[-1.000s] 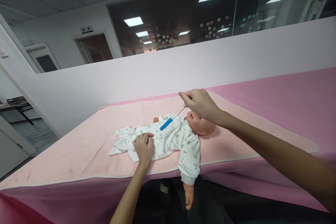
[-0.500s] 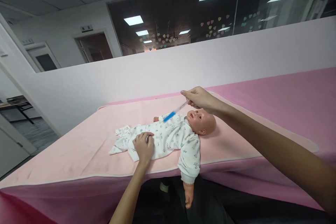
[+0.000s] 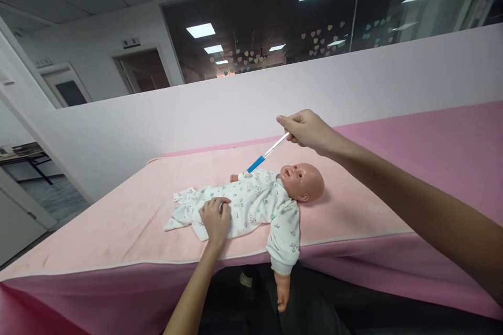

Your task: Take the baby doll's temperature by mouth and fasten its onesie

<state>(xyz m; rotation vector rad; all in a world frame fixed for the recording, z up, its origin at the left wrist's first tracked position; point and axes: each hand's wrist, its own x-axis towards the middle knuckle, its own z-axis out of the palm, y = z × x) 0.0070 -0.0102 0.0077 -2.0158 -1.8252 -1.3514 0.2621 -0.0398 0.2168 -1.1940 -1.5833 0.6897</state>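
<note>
A baby doll (image 3: 251, 199) in a white printed romper lies on its back on a pink padded sheet (image 3: 121, 209). Its bald head points right and one arm hangs over the near edge. My left hand (image 3: 215, 217) rests on the doll's lower body, fingers laid over the cloth; a small dark patch between thumb and forefinger is unclear. Above the doll's head and chest, my right hand (image 3: 304, 128) is closed on one end of a thin clear stick with a blue end (image 3: 271, 151). Slanting down to the left, its blue tip appears near the doll's far arm.
A low white partition wall (image 3: 236, 115) with glass above runs behind the sheet. Pink cloth (image 3: 432, 162) extends to the right and drapes over the front edge. My dark-clothed legs (image 3: 310, 298) are below that edge. At far left stands a desk (image 3: 29, 159).
My right hand has risen slightly and moved right, carrying the stick up with it. The stick was blurred before and shows sharply now. My left hand and the doll stay put.
</note>
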